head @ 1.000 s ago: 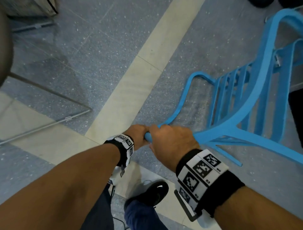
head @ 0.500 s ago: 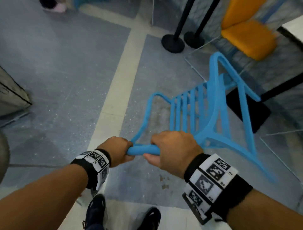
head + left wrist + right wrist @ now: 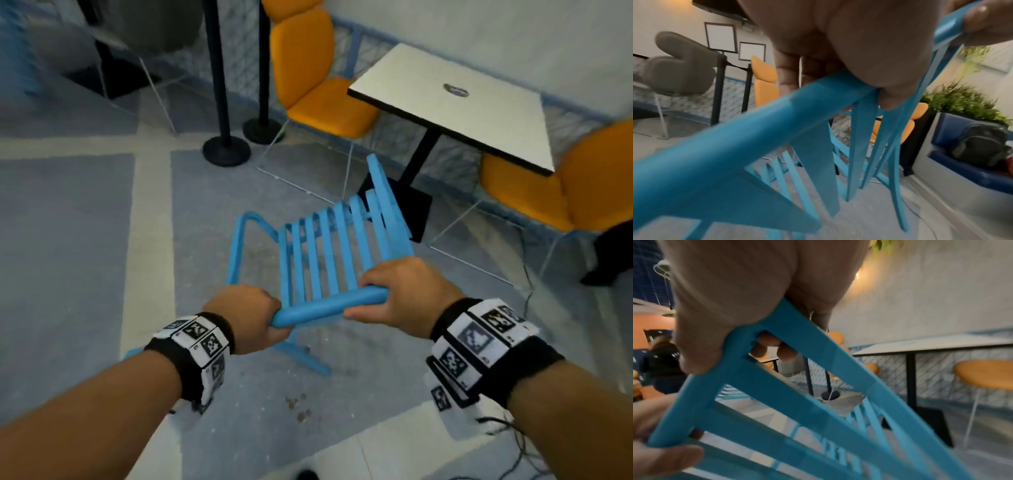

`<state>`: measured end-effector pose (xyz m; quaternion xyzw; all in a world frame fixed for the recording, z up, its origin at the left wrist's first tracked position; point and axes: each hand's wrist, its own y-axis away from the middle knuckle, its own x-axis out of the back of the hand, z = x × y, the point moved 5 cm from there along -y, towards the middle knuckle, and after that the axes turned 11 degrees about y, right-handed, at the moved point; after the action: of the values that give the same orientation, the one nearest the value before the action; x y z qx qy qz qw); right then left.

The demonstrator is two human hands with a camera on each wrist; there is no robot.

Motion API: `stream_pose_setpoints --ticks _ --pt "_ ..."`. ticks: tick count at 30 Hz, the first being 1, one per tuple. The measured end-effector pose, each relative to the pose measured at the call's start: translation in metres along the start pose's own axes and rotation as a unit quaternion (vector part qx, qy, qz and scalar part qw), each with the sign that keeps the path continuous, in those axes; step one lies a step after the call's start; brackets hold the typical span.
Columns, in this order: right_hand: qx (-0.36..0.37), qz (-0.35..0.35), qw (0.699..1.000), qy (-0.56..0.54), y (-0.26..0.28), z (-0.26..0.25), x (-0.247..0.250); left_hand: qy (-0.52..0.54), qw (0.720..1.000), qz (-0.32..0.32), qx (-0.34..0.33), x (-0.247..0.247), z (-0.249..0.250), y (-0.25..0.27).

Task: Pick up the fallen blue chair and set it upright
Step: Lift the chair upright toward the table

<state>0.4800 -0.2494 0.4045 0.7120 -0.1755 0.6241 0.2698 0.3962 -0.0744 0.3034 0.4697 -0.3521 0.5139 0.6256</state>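
Note:
The blue slatted chair stands in front of me on the grey floor, its back rail toward me and its seat slats running away. My left hand grips the left end of the top rail. My right hand grips the right end, fingers curled over it. In the left wrist view the left hand wraps the rail of the chair. The right wrist view shows the right hand curled round the corner of the chair. The chair's legs are mostly hidden under the seat.
A white table on a black pedestal stands just beyond the chair, with orange chairs behind and right of it. Two black stanchion posts stand at the far left. Small debris lies on the floor near me.
The chair has swung from lying tilted on its side to standing with its seat level. Both hands kept their grip on the top rail and moved apart along it.

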Motion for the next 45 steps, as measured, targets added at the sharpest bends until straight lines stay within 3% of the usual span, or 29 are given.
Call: stream_pose_setpoints --ticks 3,7,10,14,17,21,23,34,37,45 --pt "-0.068 -0.059 0.988 0.126 0.029 0.050 0.010 0.045 0.999 0.008 0.005 0.001 0.056 -0.032" --pt "-0.178 -0.071 0.943 0.272 0.064 0.104 0.008 0.152 0.988 0.013 0.019 -0.013 0.122 -0.068" --pt "-0.259 -0.095 0.922 0.272 0.085 0.142 0.005 0.165 0.986 0.000 -0.027 -0.021 0.154 -0.088" --pt "-0.309 -0.137 0.902 0.269 0.093 0.176 -0.004 0.156 0.985 -0.020 -0.066 -0.025 0.185 -0.110" --pt "-0.300 -0.157 0.903 0.265 0.094 0.187 -0.017 0.144 0.986 -0.031 -0.078 -0.025 0.211 -0.122" --pt "-0.201 -0.135 0.944 0.224 0.087 0.201 -0.042 0.159 0.982 -0.049 -0.085 -0.029 0.249 -0.146" --pt "-0.188 -0.138 0.948 0.218 0.090 0.221 -0.048 0.158 0.981 -0.065 -0.090 -0.035 0.271 -0.161" --pt "-0.245 -0.216 0.931 0.164 0.143 0.345 -0.088 0.073 0.981 -0.135 -0.116 -0.081 0.378 -0.233" --pt "-0.239 -0.220 0.935 0.143 0.158 0.362 -0.111 0.051 0.977 -0.164 -0.123 -0.093 0.397 -0.238" --pt "-0.227 -0.183 0.948 0.127 0.162 0.372 -0.122 0.057 0.983 -0.150 -0.090 -0.090 0.402 -0.236"
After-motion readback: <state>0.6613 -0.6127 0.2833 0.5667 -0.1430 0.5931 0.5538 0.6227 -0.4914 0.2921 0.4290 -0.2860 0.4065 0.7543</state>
